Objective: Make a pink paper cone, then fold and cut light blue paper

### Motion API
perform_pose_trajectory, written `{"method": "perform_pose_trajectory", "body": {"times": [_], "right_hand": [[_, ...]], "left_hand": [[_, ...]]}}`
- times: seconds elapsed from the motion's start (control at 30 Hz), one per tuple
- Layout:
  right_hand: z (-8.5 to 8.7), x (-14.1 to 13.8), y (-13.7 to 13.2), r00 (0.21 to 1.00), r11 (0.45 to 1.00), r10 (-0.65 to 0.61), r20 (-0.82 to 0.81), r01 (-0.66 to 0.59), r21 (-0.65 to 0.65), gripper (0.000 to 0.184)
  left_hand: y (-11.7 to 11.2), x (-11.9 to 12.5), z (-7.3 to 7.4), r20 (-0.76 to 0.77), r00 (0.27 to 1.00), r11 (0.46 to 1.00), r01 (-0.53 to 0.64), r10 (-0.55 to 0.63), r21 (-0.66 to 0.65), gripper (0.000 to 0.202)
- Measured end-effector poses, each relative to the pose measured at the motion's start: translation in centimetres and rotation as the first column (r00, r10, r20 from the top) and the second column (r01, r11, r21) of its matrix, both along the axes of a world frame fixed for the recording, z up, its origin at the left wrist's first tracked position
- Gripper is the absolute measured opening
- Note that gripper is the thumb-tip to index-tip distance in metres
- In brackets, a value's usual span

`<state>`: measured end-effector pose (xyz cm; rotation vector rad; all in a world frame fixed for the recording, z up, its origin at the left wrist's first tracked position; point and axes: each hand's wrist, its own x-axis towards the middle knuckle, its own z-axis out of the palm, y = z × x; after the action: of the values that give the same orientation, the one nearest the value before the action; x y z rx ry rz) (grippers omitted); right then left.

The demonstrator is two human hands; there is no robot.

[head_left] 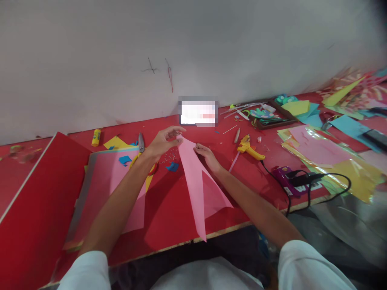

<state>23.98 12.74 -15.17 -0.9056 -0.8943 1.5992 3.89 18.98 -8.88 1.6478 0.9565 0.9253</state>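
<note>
A folded sheet of pink paper (193, 173) stands up off the table between my hands, its lower corner hanging past the front edge. My left hand (165, 141) is at the paper's top left corner, the thumb against it and the fingers curved around above. On the upper right edge, my right hand (207, 155) pinches the sheet between thumb and curled fingers. Scissors with yellow handles (141, 143) lie partly hidden behind my left forearm. Close by are blue paper scraps (172, 166) and a lit phone-like screen (198, 112), blurred out, against the wall.
At left are a red board (39, 201), stacked pink sheets (102, 177) and a glue stick (96, 137). To the right lie a yellow glue gun (250, 149), a purple power strip (292, 183) with black cables, a dark tray (272, 117) and coloured papers (317, 145).
</note>
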Motion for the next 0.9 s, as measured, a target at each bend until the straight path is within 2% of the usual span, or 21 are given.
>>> {"method": "perform_pose_trajectory", "body": {"times": [0.1, 0.27, 0.53, 0.7, 0.8, 0.9], "right_hand": [[0.0, 0.0, 0.0, 1.0, 1.0, -0.004, 0.013, 0.004, -0.016, 0.053], [0.1, -0.2, -0.2, 0.999, 0.997, 0.038, -0.016, -0.039, -0.069, 0.051], [0.4, -0.6, -0.6, 0.987, 0.977, 0.11, -0.114, -0.128, -0.173, 0.036], [0.0, -1.3, -1.0, 0.979, 0.96, 0.184, -0.088, -0.198, -0.199, 0.028], [-0.2, -1.4, -1.3, 0.969, 0.949, 0.233, -0.08, -0.245, -0.197, 0.025], [0.0, -1.2, -1.4, 0.97, 0.957, 0.222, -0.103, -0.237, -0.169, 0.028]], "left_hand": [[0.0, -0.2, 0.1, 0.044, 0.999, 1.0, 0.007, -0.007, 0.007, 0.035], [-0.2, -0.2, -0.1, 0.18, 0.98, 0.996, 0.085, -0.082, -0.009, 0.038], [-0.9, 0.9, 0.1, 0.381, 0.923, 0.993, 0.082, -0.044, -0.084, 0.04], [-1.0, 1.7, -0.7, 0.362, 0.93, 0.987, 0.11, -0.061, -0.115, 0.043], [-0.9, 1.8, -1.0, 0.303, 0.952, 0.989, 0.091, -0.052, -0.117, 0.045], [-0.8, 1.7, -0.7, 0.242, 0.97, 0.993, 0.045, -0.017, -0.111, 0.044]]}}
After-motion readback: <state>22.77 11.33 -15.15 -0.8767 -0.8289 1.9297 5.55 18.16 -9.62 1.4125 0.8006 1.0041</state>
